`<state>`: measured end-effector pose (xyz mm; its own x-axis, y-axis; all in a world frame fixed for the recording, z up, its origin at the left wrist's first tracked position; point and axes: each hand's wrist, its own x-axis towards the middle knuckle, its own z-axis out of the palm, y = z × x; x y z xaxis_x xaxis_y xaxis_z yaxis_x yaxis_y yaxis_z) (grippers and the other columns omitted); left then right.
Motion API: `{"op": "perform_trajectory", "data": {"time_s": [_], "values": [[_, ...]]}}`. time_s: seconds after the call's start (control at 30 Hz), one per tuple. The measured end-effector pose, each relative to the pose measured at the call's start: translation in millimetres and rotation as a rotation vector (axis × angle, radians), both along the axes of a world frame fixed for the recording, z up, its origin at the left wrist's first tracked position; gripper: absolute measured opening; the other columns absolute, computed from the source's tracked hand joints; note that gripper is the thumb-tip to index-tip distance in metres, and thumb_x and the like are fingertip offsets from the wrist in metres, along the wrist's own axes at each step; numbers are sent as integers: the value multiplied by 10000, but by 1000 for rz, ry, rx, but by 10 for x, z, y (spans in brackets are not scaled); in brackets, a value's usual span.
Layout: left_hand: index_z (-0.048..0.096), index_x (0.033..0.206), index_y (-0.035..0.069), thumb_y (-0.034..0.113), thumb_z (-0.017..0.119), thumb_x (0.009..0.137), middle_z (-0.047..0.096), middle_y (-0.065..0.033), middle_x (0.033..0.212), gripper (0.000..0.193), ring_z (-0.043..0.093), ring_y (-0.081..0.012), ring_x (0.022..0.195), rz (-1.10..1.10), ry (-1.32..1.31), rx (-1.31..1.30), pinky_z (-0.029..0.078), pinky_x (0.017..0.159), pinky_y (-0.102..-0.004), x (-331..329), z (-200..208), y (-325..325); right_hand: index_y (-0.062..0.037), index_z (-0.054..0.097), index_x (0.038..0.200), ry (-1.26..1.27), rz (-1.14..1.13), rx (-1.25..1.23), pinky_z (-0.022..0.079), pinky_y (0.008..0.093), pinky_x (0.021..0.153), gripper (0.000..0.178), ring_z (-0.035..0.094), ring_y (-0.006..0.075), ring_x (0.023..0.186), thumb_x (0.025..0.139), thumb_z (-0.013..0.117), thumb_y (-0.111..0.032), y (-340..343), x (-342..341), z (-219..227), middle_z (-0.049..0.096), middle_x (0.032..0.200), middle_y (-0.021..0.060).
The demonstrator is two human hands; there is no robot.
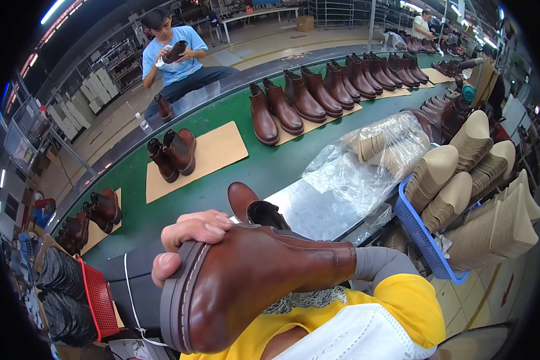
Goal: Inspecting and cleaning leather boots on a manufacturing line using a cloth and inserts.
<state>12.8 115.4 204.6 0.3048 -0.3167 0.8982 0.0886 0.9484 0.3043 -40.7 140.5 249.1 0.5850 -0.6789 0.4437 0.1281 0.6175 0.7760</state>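
Note:
A brown leather ankle boot (264, 276) lies on its side close before me, its dark sole with pale stitching facing left. My left hand (192, 237) has its fingers bent over the sole edge near the toe, gripping the boot; its palm and forearm are hidden behind it. My right forearm, in a grey sleeve (378, 262) below a yellow one, runs into the boot's top opening, so my right hand is out of sight inside. Just behind stands another brown boot (242, 199), partly covered by the held one, beside a shiny metal plate (309, 210).
On the green table, boots (303, 99) stand in rows on cardboard sheets (222, 147). To the right, a blue basket (423, 231) holds stacked beige insoles (438, 165), next to a plastic bag (366, 156). A red basket (99, 300) is left. Across the table, a person (171, 57) wipes a boot.

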Motion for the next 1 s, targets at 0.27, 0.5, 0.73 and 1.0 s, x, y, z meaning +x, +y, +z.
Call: {"op": "perform_trajectory", "data": {"time_s": [0.27,0.5,0.73,1.0], "values": [[215,1465,71,366,896,450,446,-263,1243,1258,497,-389,1151,-224,124,85,445,976,-468,-36,-253,-277,-115,562,864,-121,272,44,395,423,843,226,551,162,860,892,554,-339,-258,24,-136,566,828,-8],[155,1461,77,422,838,450,408,-224,1293,1269,508,-364,1135,-125,289,283,446,992,-468,281,-68,-255,-92,570,840,-260,543,89,413,415,809,237,561,193,833,869,566,-327,-373,-555,-431,573,806,20],[192,1480,200,368,923,441,367,-212,1311,1282,416,-395,1206,-533,44,-108,377,1031,-508,429,-119,-362,-69,578,816,-425,773,197,431,407,775,247,570,223,806,847,578,-314,-555,-334,-570,581,784,49],[157,1474,137,475,804,660,349,-216,1396,1094,395,-376,1271,-247,126,93,349,1064,-511,-39,-489,-429,-43,586,789,-670,954,600,451,398,735,259,581,258,776,821,592,-300,-650,-1484,-1315,590,758,81]]}}
